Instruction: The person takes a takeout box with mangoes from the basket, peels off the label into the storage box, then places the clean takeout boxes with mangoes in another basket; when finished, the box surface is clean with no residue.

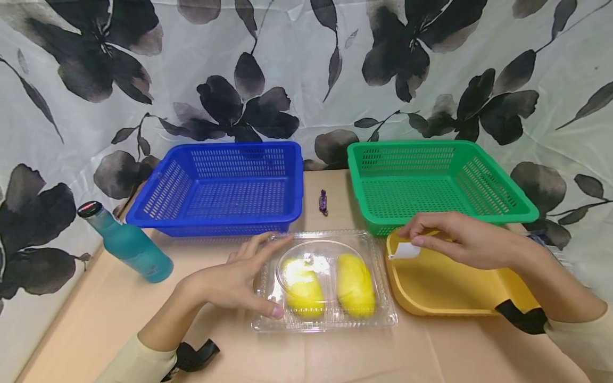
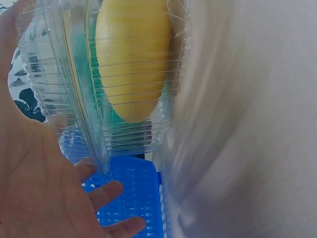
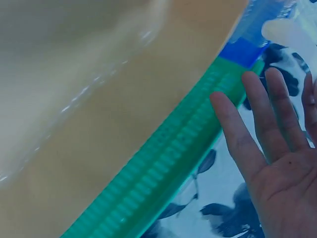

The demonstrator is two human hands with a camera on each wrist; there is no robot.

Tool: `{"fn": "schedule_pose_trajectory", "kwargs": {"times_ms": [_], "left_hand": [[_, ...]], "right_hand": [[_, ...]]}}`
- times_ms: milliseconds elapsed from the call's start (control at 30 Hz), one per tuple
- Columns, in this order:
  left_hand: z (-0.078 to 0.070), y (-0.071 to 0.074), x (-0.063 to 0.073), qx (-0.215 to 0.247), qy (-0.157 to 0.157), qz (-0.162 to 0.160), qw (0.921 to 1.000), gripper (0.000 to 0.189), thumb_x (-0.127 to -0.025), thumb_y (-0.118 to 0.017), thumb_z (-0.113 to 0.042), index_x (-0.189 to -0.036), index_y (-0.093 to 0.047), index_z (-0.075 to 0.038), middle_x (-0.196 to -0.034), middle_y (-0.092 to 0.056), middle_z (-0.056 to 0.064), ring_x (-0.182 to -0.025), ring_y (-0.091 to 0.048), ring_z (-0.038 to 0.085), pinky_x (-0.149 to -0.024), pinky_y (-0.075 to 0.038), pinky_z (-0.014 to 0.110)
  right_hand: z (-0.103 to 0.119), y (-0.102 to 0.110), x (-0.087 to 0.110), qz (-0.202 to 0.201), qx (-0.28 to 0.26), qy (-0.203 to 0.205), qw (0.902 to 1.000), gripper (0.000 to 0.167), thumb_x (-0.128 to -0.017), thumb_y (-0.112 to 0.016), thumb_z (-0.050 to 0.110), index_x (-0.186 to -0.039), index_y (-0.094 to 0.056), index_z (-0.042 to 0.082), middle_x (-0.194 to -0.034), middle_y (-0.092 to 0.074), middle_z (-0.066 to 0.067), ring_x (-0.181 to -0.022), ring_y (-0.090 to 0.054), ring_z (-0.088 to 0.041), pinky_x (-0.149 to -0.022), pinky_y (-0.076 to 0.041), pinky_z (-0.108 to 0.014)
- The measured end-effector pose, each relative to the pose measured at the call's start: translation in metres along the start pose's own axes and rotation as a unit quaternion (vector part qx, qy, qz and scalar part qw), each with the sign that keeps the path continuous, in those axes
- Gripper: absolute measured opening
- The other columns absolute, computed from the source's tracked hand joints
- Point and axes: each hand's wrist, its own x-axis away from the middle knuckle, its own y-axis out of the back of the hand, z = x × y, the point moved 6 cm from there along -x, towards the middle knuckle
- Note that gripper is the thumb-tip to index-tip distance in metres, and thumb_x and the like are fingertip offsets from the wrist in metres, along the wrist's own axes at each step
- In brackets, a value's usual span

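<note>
The clear container (image 1: 330, 324) sits flat on the worktop (image 1: 230, 351), right in front of the person, its lid apparently closed over two yellow ovals (image 1: 355, 287). The left hand (image 1: 234, 282) is at the container's left side, fingers spread wide and mostly straight, touching without wrapping round it. Just right of the container, the right hand (image 1: 460, 239) seems to pinch a white slip (image 1: 405, 250) between thumb and forefinger, the other fingers loose. The slip hangs over the near end of the yellow tray (image 1: 440, 287); I can't tell if it touches the rim.

I'd judge the step as steadying the container while handling the slip. A move with that slip calls for a light pinch, clearance above the tray's rim and a still left hand.

Beyond the container lie a purple-wrapped sweet (image 1: 323, 202), the blue basket (image 1: 239, 197) to its left and the green basket (image 1: 407, 194) to its right. A blue bottle (image 1: 136, 252) stands tilted in view, well left of the container.
</note>
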Motion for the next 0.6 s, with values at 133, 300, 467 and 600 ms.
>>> {"fn": "schedule_pose_trajectory", "kwargs": {"times_ms": [133, 300, 467, 600], "left_hand": [[0.000, 0.000, 0.000, 0.003, 0.004, -0.001, 1.0000, 0.117, -0.070, -0.084, -0.068, -0.161, -0.012, -0.052, -0.170, -0.002, 0.007, -0.152, -0.012, 0.044, -0.110, -0.018, 0.082], [0.000, 0.001, -0.001, 0.001, 0.004, -0.003, 1.0000, 0.116, -0.069, -0.084, -0.068, -0.160, -0.013, -0.053, -0.170, -0.004, 0.007, -0.152, -0.012, 0.044, -0.111, -0.017, 0.082], [0.001, 0.000, -0.001, 0.013, 0.000, 0.002, 0.9999, 0.118, -0.071, -0.085, -0.065, -0.162, -0.011, -0.050, -0.170, -0.001, 0.007, -0.153, -0.009, 0.045, -0.110, -0.017, 0.082], [0.001, 0.000, -0.001, 0.019, -0.002, 0.006, 0.9998, 0.118, -0.072, -0.085, -0.063, -0.162, -0.010, -0.049, -0.170, 0.000, 0.008, -0.153, -0.007, 0.044, -0.110, -0.018, 0.082]], "right_hand": [[-0.014, -0.001, 0.005, 0.031, -0.005, -0.007, 0.9995, 0.025, -0.107, -0.054, 0.008, -0.113, -0.066, 0.029, -0.117, -0.068, 0.012, -0.097, -0.064, -0.007, -0.080, -0.056, -0.027], [-0.027, 0.006, 0.012, 0.060, -0.022, -0.024, 0.9977, 0.023, -0.107, -0.055, 0.010, -0.114, -0.067, 0.028, -0.117, -0.069, 0.012, -0.099, -0.064, -0.009, -0.079, -0.055, -0.026], [-0.038, 0.015, 0.015, 0.075, -0.015, -0.037, 0.9964, 0.020, -0.106, -0.057, 0.012, -0.110, -0.069, 0.028, -0.115, -0.071, 0.012, -0.095, -0.064, -0.008, -0.075, -0.054, -0.024], [-0.048, 0.018, 0.018, 0.088, -0.009, -0.055, 0.9945, 0.019, -0.106, -0.057, 0.014, -0.104, -0.069, 0.028, -0.105, -0.071, 0.013, -0.087, -0.061, -0.007, -0.069, -0.052, -0.024]]}}
